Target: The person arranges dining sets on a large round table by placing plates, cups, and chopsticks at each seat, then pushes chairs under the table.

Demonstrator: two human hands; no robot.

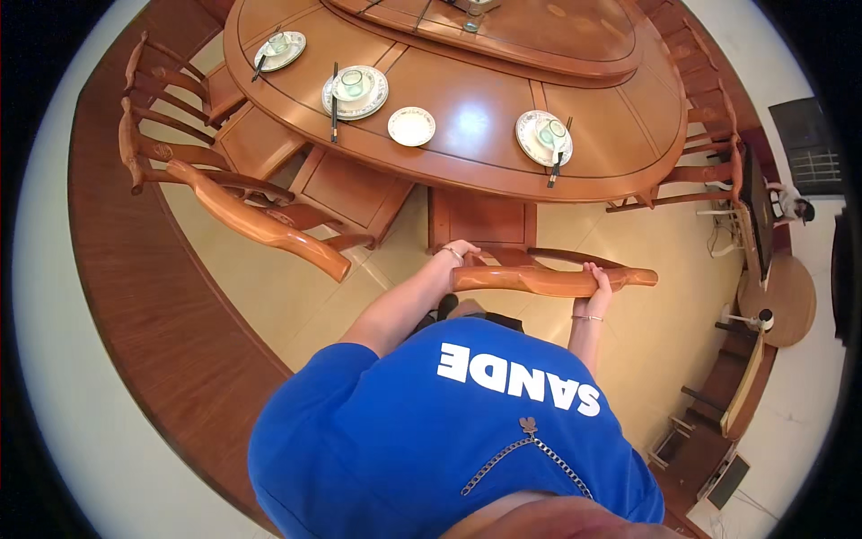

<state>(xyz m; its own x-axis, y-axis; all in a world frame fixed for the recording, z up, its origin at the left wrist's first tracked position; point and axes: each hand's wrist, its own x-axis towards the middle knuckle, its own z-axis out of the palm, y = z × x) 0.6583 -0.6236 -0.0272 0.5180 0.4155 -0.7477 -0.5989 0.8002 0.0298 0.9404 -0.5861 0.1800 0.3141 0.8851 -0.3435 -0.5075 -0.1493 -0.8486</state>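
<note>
1 left hand [463, 249], 1 right hand [600, 281], 1 held chair [539, 280]; the other chairs [265, 216] overlap too much to count. 1 table [462, 162], 1 turntable [539, 45], 4 plates [357, 116], 3 bearing 1 glass [352, 83] each, 3 sets of chopsticks [335, 106], 2 bracelets [588, 317].

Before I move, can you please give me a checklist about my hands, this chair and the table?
1. Right hand gripping the chair's top rail: ok.
2. Left hand firmly closed: cannot tell; it is at the rail's left end.
3. Neighbouring chair's rail apart from yours: ok, visible gap.
4. Small plate fully on the table: ok.
5. Seat fully visible: not ok, the table edge covers its front.
</note>
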